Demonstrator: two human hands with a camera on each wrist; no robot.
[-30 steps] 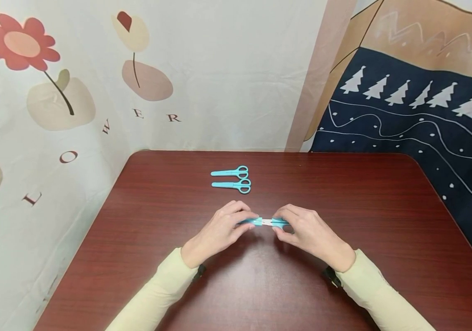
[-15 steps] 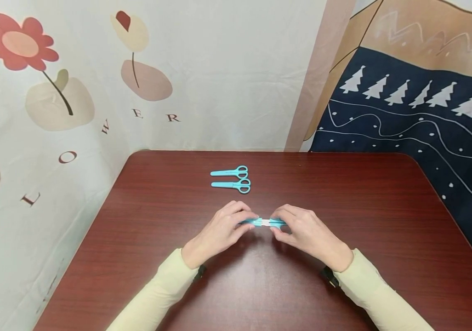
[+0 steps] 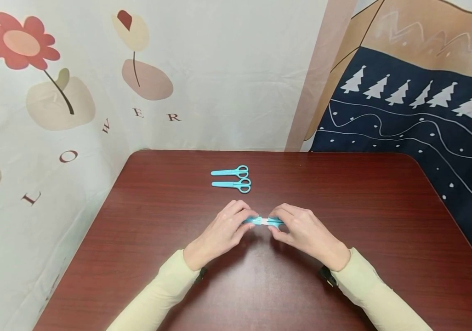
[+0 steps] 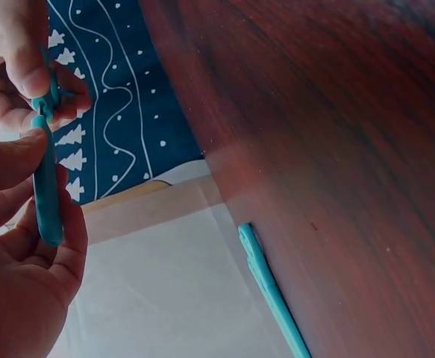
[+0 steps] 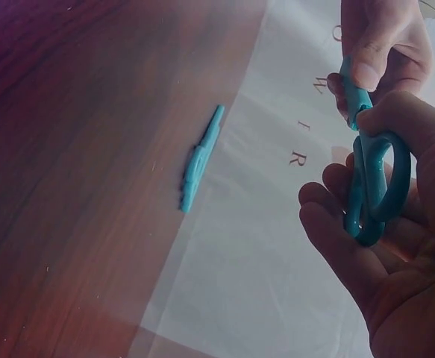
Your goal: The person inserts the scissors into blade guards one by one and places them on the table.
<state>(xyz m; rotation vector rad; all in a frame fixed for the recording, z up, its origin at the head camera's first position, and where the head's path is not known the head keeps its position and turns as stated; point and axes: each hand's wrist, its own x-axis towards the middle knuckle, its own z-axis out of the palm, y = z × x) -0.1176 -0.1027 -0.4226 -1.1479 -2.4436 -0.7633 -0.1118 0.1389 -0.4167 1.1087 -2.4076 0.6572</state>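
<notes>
My left hand pinches a light-blue blade cover between thumb and fingers. With my right hand I hold a pair of scissors by its matching blue handles. Facing each other above the table, cover and handles leave a short stretch of pale blade showing between them; the rest of the blades is inside the cover. From the left wrist, the cover points down toward my palm. My thumb lies across the handle base of the scissors in the right wrist view, finger rings visible below it.
Two more blue scissors lie parallel on the dark red-brown table, the farther scissors just behind the nearer scissors, handles to the right. A white floral cloth and a navy tree-patterned cloth hang behind the table.
My right hand has shifted slightly left, bringing the scissors' handles closer to the cover, so less blade shows. The left hand stays nearly still. The two scissors on the table have not moved.
</notes>
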